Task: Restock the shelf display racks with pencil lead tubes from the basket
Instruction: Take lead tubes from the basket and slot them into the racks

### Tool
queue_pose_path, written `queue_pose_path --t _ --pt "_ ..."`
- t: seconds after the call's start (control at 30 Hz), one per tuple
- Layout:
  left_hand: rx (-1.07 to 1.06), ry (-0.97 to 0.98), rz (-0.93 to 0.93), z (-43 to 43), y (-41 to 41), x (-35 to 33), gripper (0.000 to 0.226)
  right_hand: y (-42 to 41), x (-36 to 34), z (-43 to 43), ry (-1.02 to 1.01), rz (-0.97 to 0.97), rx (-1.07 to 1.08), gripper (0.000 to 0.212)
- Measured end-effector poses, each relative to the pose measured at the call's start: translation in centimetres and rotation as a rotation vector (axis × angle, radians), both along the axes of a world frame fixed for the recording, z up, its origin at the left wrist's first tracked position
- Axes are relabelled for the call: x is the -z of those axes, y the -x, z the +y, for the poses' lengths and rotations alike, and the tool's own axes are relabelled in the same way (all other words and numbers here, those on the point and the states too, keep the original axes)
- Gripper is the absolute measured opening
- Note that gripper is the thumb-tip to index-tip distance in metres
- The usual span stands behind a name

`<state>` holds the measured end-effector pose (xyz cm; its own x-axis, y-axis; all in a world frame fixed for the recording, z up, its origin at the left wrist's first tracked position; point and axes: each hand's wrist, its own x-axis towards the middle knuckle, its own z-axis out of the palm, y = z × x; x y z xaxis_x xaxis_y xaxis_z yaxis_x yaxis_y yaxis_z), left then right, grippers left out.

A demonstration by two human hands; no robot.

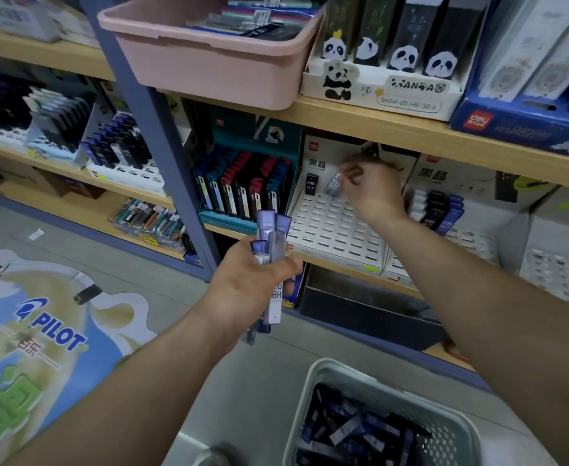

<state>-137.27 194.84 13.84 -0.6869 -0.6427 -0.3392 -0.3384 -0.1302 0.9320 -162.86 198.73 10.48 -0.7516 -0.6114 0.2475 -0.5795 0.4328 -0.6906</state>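
Note:
My left hand [256, 280] grips a bundle of pencil lead tubes [271, 243], purple-capped and translucent, upright in front of the lower shelf. My right hand [370, 190] reaches into the white slotted display rack [336, 230] and pinches one lead tube [332, 185] at the rack's back row; the hand is blurred by motion. One black tube [310, 186] stands in the rack to the left of it. The grey-green basket [387, 418] on the floor at the bottom right holds several more lead tubes [353, 428].
A second white rack [471, 240] with a few dark and purple tubes [437, 210] sits to the right. A teal display of dark boxes [242, 190] stands left of the rack. A pink bin [205, 58] overhangs the upper shelf. A blue upright post [172, 156] divides the shelving.

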Motion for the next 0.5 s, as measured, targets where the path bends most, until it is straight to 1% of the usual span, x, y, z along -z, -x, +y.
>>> queue_pose_path --t 0.17,0.27,0.4,0.5 --pt "-0.001 -0.017 0.022 -0.4 0.1 0.0 0.021 0.3 1.3 -1.1 -0.007 0.046 0.015 0.02" --pt "0.006 -0.002 0.017 -0.3 0.3 0.0 0.022 0.3 1.5 -0.9 -0.018 0.081 -0.011 0.022" --pt "-0.002 -0.015 0.017 -0.1 0.4 -0.1 0.024 0.4 1.8 -0.6 -0.033 0.121 -0.045 0.018" --pt "0.002 -0.016 0.013 -0.1 0.3 -0.2 0.024 0.4 2.0 -0.9 -0.057 0.178 -0.084 0.021"
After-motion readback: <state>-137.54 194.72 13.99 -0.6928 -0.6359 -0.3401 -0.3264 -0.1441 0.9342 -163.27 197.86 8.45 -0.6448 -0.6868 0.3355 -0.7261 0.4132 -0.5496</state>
